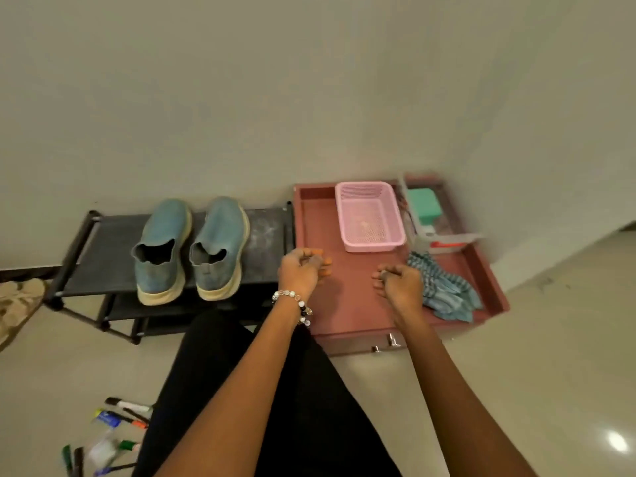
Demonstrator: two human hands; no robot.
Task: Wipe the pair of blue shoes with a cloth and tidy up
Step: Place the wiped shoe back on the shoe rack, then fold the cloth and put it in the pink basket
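Pair of blue slip-on shoes (191, 249) side by side on the black shoe rack (93, 249). Striped blue cloth (444, 290) lies in the red drawer tray (316, 215), right. Left hand (303, 270) and right hand (399, 282) hover over the tray, fingers loosely curled, holding nothing.

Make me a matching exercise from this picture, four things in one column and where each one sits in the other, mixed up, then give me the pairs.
Things:
1. shoes
2. basket
3. cloth
4. markers

Places:
A. on the floor, near left
B. right side of the red tray, beside the right hand
C. on top of the black rack
D. back of the red tray

Pairs: 1-C, 2-D, 3-B, 4-A
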